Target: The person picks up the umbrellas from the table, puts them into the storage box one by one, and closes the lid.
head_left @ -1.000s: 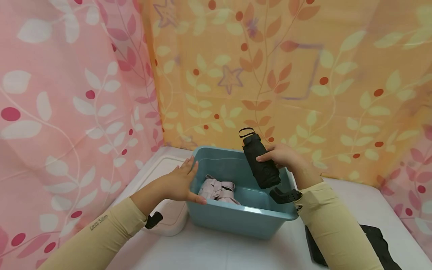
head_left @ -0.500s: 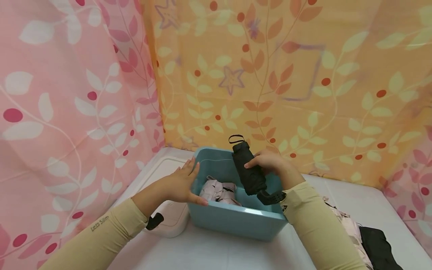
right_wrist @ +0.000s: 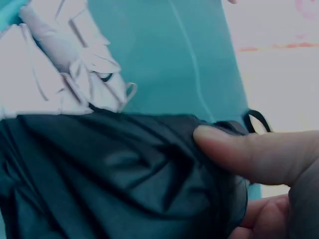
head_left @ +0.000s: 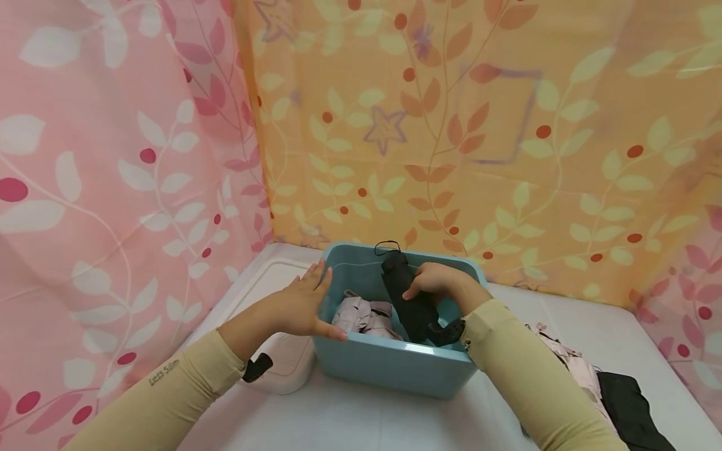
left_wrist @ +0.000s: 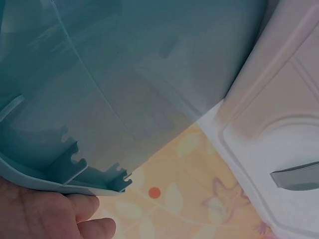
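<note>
The right hand (head_left: 442, 280) is gripping a black folded umbrella (head_left: 402, 285) with its thumb on top, and is now holding it lower inside the blue bin (head_left: 389, 371) than a second ago, its upper end slanting toward eleven o'clock; the left hand (head_left: 299, 305) is resting at the bin's nine o'clock edge, fingers spread wide. A pale pink bundle (head_left: 358, 315) is lying within, at the umbrella's nine o'clock; the placing is therefore seemingly nearing completion.
</note>
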`<state>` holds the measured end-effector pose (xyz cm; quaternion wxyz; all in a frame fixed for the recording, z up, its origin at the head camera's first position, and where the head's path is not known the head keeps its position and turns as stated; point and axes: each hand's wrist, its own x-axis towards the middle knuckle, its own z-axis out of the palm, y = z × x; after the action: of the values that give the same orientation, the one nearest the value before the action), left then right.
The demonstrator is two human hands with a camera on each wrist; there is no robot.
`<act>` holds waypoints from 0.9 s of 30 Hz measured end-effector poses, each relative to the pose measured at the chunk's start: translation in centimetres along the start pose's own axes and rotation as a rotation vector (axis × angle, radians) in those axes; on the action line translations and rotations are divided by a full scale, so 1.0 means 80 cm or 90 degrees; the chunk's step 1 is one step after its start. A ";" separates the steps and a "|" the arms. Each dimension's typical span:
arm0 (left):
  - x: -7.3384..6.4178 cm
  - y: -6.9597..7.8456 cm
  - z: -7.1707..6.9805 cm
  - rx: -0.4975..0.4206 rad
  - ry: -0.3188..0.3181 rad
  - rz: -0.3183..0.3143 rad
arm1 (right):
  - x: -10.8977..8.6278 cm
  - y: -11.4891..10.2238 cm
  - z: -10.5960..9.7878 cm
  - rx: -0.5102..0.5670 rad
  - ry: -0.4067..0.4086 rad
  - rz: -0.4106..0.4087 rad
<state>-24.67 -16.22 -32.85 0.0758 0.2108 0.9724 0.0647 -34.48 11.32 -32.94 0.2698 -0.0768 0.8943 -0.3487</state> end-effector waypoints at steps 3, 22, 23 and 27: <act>0.001 -0.001 -0.001 0.003 0.004 -0.002 | 0.003 0.002 0.004 -0.022 -0.011 0.004; -0.002 0.003 0.000 -0.010 -0.011 -0.015 | 0.017 0.020 0.028 -0.127 -0.045 0.112; -0.001 0.003 0.001 -0.008 -0.010 -0.013 | 0.018 0.020 0.028 -0.119 -0.049 0.114; 0.000 0.004 0.001 -0.002 -0.012 -0.013 | 0.023 0.023 0.032 -0.091 -0.066 0.110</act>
<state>-24.50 -15.96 -32.90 0.0859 0.2015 0.9737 0.0633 -34.55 10.60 -36.47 0.3388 -0.0367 0.9049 -0.2550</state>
